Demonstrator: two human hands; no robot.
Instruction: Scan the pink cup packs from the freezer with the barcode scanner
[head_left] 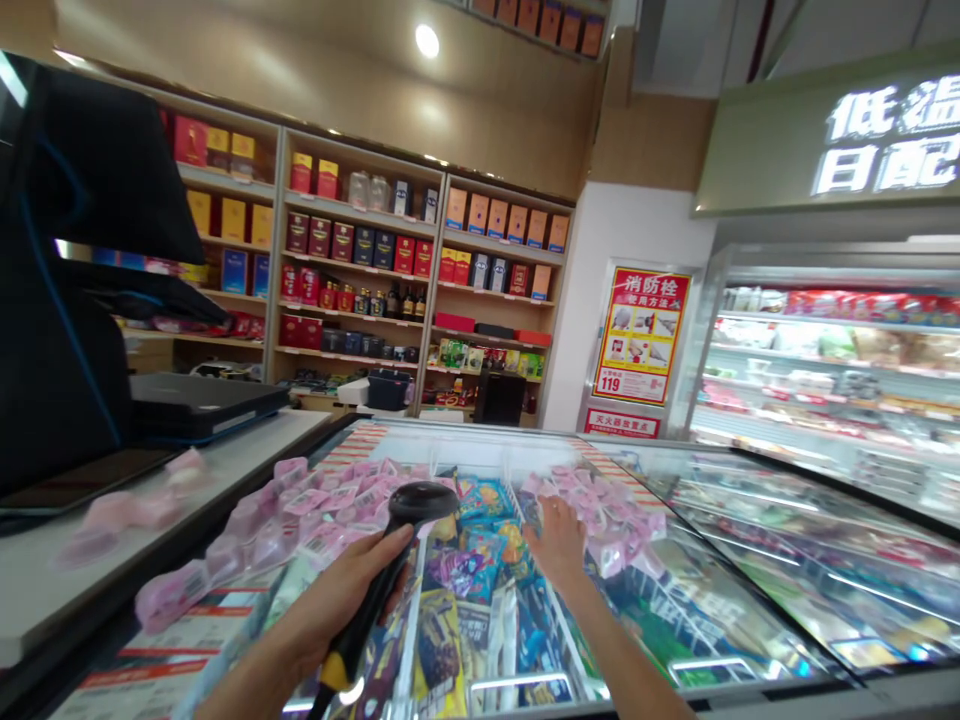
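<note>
My left hand (375, 575) is wrapped around the handle of a black barcode scanner (421, 500), its head pointing away from me and its yellow-trimmed lower end toward me. Beside it, many small pink packs with white labels (352, 500) lie spread over the freezer's glass top. My right hand (559, 540) reaches forward with its fingers extended, at the near left edge of a second heap of pink packs (611, 510). Whether the fingertips touch a pack is hard to make out. Under the glass are colourful bagged frozen goods (480, 560).
To the left, a white counter (37, 590) carries more pink packs (142, 510) and a dark checkout terminal (97, 250). More glass-topped freezers (750, 560) stretch right. Shelves of boxed goods (360, 240) and a red fire notice (641, 335) stand behind.
</note>
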